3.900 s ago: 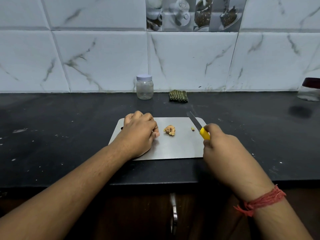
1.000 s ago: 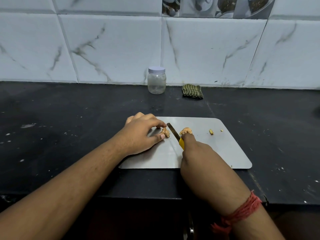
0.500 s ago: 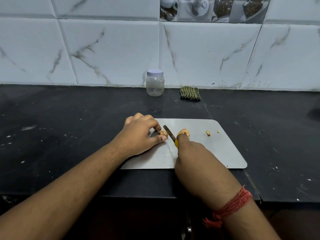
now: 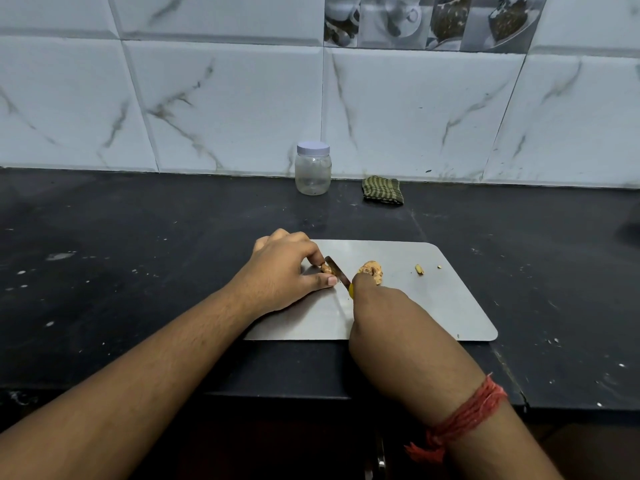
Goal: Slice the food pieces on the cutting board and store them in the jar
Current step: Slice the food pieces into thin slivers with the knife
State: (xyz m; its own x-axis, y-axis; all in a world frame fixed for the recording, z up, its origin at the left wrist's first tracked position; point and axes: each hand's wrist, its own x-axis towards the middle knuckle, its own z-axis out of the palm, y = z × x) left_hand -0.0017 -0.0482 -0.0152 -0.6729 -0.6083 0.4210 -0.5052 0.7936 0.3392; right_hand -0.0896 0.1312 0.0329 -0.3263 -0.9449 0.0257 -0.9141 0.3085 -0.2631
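A steel cutting board (image 4: 433, 306) lies on the black counter. My left hand (image 4: 284, 271) pinches a small tan food piece (image 4: 327, 269) against the board between forefinger and thumb. My right hand (image 4: 384, 306) grips a yellow-handled knife (image 4: 341, 276), its blade slanting down beside that piece. A bigger knobbly food piece (image 4: 372, 270) sits just right of the blade, partly behind my right forefinger. Two tiny scraps (image 4: 419, 270) lie farther right. A clear jar (image 4: 313, 169) with a pale lid on stands at the wall.
A folded green striped cloth (image 4: 382, 194) lies right of the jar by the tiled wall. White specks dot the counter (image 4: 138, 271). A dark shape (image 4: 630, 230) sits at the right edge. The counter's front edge runs just below the board.
Since 3.9 s ago the knife came from the board's right side to the left piece. In the last second my left hand and the blade shifted slightly left; the view tilted.
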